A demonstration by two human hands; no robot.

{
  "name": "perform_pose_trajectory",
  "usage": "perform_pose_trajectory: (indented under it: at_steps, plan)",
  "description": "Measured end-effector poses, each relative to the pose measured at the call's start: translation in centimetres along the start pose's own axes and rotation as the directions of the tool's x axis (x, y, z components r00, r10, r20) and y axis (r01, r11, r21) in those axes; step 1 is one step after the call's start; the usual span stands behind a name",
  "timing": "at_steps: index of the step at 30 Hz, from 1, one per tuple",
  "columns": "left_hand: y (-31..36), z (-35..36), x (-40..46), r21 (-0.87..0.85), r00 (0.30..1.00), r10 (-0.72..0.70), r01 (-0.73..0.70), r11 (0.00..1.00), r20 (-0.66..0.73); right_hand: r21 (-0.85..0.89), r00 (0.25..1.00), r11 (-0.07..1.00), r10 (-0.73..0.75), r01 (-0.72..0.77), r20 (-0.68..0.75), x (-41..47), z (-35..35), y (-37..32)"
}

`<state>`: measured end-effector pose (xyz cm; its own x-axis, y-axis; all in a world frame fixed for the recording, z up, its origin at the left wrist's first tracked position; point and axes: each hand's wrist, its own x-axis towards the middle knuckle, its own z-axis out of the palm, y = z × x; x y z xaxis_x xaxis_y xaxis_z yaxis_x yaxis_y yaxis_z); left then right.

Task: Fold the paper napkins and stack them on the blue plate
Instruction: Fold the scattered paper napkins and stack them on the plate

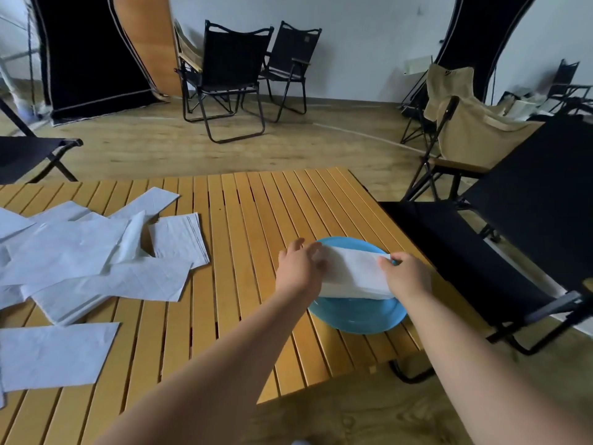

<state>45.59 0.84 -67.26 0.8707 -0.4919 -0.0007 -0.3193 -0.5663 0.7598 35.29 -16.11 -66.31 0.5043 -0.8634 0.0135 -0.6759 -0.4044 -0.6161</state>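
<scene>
Both arms reach out; left hand (300, 268) and right hand (407, 276) hold folded napkins (353, 274).

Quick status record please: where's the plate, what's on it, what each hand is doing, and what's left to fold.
plate: blue plate near the right edge of the slatted wooden table
on plate: folded napkin stack
left hand: holds the stack's left end
right hand: holds the stack's right end
remaining: loose napkins spread on the table's left side
beside table: black folding chair, right
</scene>
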Motion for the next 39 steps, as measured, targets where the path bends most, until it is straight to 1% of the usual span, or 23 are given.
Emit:
perform_pose_trajectory:
  at_steps: [4, 12, 16, 21, 25, 29, 32, 36, 39]
  plan:
    - [-0.5, -0.2, -0.4, -0.093, 0.999, -0.034, 0.035, 0.995, 0.021, 0.034, 1.000, 0.999, -0.015, 0.014, 0.026, -0.7, 0.7, -0.3]
    - [-3.8, -4.7, -2.0, -0.095, 0.997, -0.073, 0.069, 0.993, -0.035, 0.130, 0.996, 0.991, -0.033, 0.022, 0.079, -3.1, 3.7, -3.8]
    - [-6.3, -7.9, -3.9, -0.137, 0.991, -0.114, 0.104, 0.985, -0.067, 0.144, 0.990, 0.988, -0.079, 0.062, 0.117, -5.6, 5.8, -6.5]
    - [-9.2, -11.0, -5.9, -0.126, 0.979, -0.160, 0.145, 0.981, -0.124, 0.151, 0.980, 0.986, -0.101, 0.075, 0.172, -8.5, 8.2, -9.0]
    - [-10.5, -12.1, -7.6, -0.153, 0.976, -0.172, 0.151, 0.977, -0.132, 0.123, 0.978, 0.988, -0.110, 0.089, 0.179, -10.2, 9.0, -9.8]
    - [-11.2, -13.4, -8.8, -0.218, 0.972, -0.175, 0.139, 0.966, -0.155, 0.010, 0.988, 0.992, -0.125, 0.124, 0.086, -11.4, 8.5, -10.8]
    - [-12.0, -15.5, -9.4, -0.123, 0.962, -0.168, 0.144, 0.982, -0.214, 0.014, 0.978, 0.979, -0.203, 0.203, 0.054, -12.7, 8.2, -12.3]
    - [-15.0, -19.3, -11.7, 0.020, 0.951, -0.166, 0.178, 0.984, -0.259, 0.129, 0.944, 0.949, -0.302, 0.286, 0.130, -15.8, 8.0, -15.3]
    - [-18.3, -21.4, -13.7, 0.137, 0.949, -0.187, 0.226, 0.964, -0.254, 0.197, 0.907, 0.923, -0.367, 0.329, 0.207, -18.2, 8.4, -17.6]
